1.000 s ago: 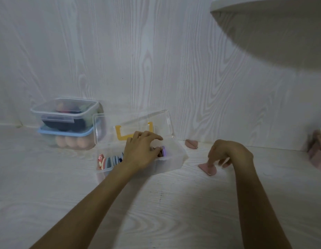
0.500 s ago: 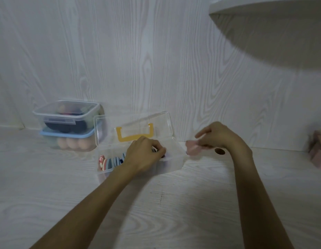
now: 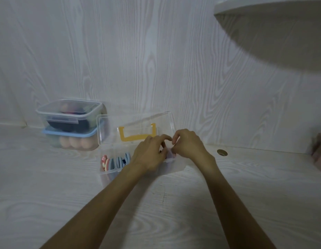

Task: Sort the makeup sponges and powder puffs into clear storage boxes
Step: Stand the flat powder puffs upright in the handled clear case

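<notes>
A clear storage box [image 3: 109, 174] with a yellow handle on its raised lid [image 3: 136, 133] stands on the white wood-grain table. Several flat powder puffs [image 3: 118, 161], blue, pink and red, stand on edge in its left half. Both hands meet over the box's right half. My right hand [image 3: 187, 146] pinches a pink powder puff [image 3: 169, 155] and holds it down inside the box. My left hand [image 3: 149, 153] rests curled against the puffs beside it; what its fingers grip is hidden.
Two closed clear boxes are stacked at the back left: the upper one [image 3: 69, 115] holds dark sponges, the blue-lidded lower one [image 3: 73, 141] peach sponges. A small round hole [image 3: 222, 152] shows in the table right of the box. Pink items [image 3: 319, 155] sit at the far right edge.
My right hand picked up the pink puffs from the table and carried them left into the box. My left hand stayed inside the box.
</notes>
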The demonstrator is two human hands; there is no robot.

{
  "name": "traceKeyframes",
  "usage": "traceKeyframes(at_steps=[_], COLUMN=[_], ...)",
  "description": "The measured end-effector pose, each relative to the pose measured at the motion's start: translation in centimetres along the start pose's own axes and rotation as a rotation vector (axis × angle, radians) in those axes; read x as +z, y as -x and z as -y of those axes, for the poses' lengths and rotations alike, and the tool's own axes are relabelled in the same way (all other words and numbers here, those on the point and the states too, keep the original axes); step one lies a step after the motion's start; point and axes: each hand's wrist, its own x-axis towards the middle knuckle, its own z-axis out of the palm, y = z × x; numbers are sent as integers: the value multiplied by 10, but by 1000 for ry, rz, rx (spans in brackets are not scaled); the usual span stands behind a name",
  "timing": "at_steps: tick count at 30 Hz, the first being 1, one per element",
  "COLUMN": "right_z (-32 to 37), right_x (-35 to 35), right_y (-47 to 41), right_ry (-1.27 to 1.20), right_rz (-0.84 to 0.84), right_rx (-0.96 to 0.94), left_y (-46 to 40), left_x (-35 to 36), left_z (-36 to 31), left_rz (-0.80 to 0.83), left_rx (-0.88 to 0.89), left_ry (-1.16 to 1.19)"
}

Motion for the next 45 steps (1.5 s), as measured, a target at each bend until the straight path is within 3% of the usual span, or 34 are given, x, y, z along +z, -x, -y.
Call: traceKeyframes(at_steps=[6,7,9,11,12,16,18,22,30,34,37,45], right_z=[-14,-21,-40,-60,-69,-97,-105,-104,-80,-46,-26,-13], right_x=[-33,-38,-44,-37,-28,23,41,45,6,-35,-39,-6], right_y=[2,0,-7,-14,-17,-28,-33,-39,-27,-15,-5,-8], right_ry=[-299,-379,-520,-373,-266,104,234,150,-204,-360,-232,68], right_rz=[280,229,-27,-286,-320,-76,-91,-355,-431,-304,-210,-94], right_rx=[52,81,154,193,206,162,81,85,110,-11,-67,42], left_y=[-1,-1,-1,-2,-2,-4,-4,-4,-6,-6,-5,-3], left_x=[1,1,1,0,-1,-4,-4,-3,-2,-1,-1,1], left_z=[-3,-3,-4,-5,-5,-6,-5,-5,-3,-2,-3,-1], left_rz=[99,95,97,111,119,129,119,101,98,102,104,88], left_rx=[3,4,-2,-26,-37,-65,-66,-62,-63,-56,-53,-32], left_ry=[-132,-131,-120,-93,-77,2,22,46,42,14,3,-22])
